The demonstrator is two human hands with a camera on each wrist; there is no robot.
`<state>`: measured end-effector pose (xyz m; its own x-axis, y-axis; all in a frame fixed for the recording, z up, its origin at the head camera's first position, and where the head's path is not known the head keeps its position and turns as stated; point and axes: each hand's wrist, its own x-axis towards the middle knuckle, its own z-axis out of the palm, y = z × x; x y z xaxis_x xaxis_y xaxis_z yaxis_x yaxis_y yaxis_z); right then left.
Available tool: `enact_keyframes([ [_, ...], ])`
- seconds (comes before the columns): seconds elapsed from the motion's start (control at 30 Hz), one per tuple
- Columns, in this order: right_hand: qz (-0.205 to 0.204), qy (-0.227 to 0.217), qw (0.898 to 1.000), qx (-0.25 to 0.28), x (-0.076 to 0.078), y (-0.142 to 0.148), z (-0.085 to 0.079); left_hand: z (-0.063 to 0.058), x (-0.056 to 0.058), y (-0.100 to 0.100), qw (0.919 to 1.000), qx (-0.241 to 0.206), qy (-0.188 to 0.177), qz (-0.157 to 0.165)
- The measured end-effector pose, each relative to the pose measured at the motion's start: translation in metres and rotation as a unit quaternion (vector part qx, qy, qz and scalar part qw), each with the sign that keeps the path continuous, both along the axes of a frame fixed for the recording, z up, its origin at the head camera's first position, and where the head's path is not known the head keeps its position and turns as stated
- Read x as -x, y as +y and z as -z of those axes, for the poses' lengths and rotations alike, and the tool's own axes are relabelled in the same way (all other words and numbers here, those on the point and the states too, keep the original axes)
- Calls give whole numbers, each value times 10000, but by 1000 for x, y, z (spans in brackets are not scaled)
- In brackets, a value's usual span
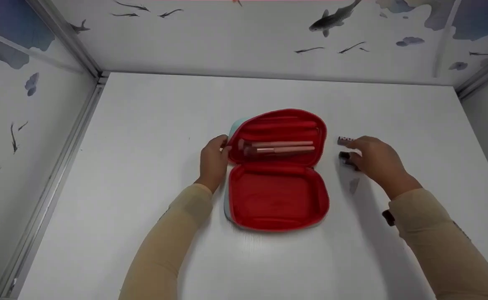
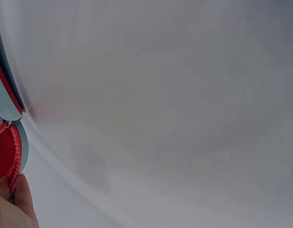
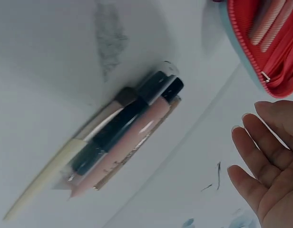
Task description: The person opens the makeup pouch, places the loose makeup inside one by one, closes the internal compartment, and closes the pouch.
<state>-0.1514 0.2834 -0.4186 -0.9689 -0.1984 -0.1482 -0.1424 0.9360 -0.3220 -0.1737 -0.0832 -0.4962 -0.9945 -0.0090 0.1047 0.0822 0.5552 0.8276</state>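
A makeup case [image 1: 278,196] with red lining lies unzipped and spread out on the table. Two pink-handled makeup brushes [image 1: 292,149] rest in its far half. My left hand [image 1: 212,162] pinches the left rim of that half; thumb and fingers on the red zipper edge [image 2: 16,152] also show in the left wrist view. To the right of the case, my right hand [image 1: 379,160] hovers by a patterned tube [image 1: 345,140] and a black-capped item [image 1: 345,155]. In the right wrist view its fingers [image 3: 260,147] are spread loosely, holding nothing.
The right wrist view shows several slim cosmetics side by side, among them a pink tube [image 3: 132,135] and a pale-handled stick [image 3: 39,178]. A dark end [image 1: 388,217] peeks out beside the right sleeve. Printed panels [image 1: 227,41] border the white table [image 1: 144,125].
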Motion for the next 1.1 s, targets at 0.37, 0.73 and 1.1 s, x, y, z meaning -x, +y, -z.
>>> enact_keyframes([
  [0.37, 92, 135, 9984, -536, -19, 43, 31, 1, 1, -3, 9991, 159, 399, 12],
  [0.73, 177, 73, 9939, -1083, -32, 56, 46, 2, 1, -1, 9999, 37, 144, 10],
  [1.1, -175, 452, 9865, -1562, -33, 69, 57, 6, 2, 0, 9999, 60, 147, -17],
])
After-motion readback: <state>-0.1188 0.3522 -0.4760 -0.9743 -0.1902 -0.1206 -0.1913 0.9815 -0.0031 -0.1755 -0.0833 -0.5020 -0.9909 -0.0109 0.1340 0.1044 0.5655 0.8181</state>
